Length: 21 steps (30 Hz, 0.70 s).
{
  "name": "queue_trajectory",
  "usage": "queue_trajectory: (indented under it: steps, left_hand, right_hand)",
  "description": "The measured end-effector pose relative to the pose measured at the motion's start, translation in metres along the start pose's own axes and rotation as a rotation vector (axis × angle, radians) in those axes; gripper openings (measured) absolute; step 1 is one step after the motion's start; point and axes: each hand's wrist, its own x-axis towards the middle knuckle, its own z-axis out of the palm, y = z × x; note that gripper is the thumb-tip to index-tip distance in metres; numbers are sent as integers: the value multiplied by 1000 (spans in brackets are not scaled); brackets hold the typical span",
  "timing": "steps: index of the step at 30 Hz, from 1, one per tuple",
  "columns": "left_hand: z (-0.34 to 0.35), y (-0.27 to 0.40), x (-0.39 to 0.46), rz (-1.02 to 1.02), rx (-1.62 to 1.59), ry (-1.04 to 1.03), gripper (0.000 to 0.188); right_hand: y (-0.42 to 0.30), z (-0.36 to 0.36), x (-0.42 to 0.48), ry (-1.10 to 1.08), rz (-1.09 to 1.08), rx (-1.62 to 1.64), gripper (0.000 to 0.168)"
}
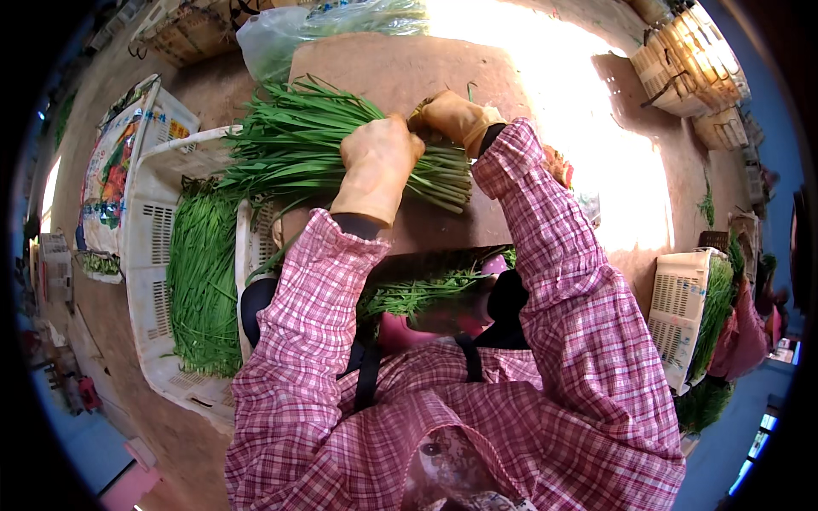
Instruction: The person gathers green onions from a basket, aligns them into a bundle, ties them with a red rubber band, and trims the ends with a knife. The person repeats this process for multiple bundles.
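Observation:
A thick bunch of garlic chives (281,144) lies across a brown board (409,64) in front of me, its leaves to the left and pale cut stems to the right. My left hand (378,163), in a tan rubber glove, is closed over the stem part of the bunch. Close against it, near the bunch's far edge, is my right hand (457,118), gloved alike, with bent fingers. The two hands' fingertips meet, and whatever is between them is hidden.
At my left stands a white plastic crate (153,281) holding more chives (204,274). Loose leaves (422,290) lie below the board's near edge. A clear plastic bag (271,45) of greens is beyond the board. Stacked crates (690,64) and another filled crate (680,313) stand to the right.

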Motion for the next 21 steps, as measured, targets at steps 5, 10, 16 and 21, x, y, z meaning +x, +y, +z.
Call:
queue_trajectory:
  steps: [5, 10, 16, 21]
  left_hand:
    - [8, -31, 3, -75, -160, 187, 30]
    - [-7, -35, -13, 36, -274, 136, 48]
    - [-8, -9, -8, 42, -96, 9, 45]
    - [-1, -36, -11, 51, -423, -22, 30]
  right_hand:
    - [9, 7, 3, 61, 92, 236, 17]
    - [-2, 5, -3, 39, 177, 275, 16]
    - [2, -10, 0, -104, -44, 136, 17]
    - [-1, -2, -33, 99, -112, -74, 23]
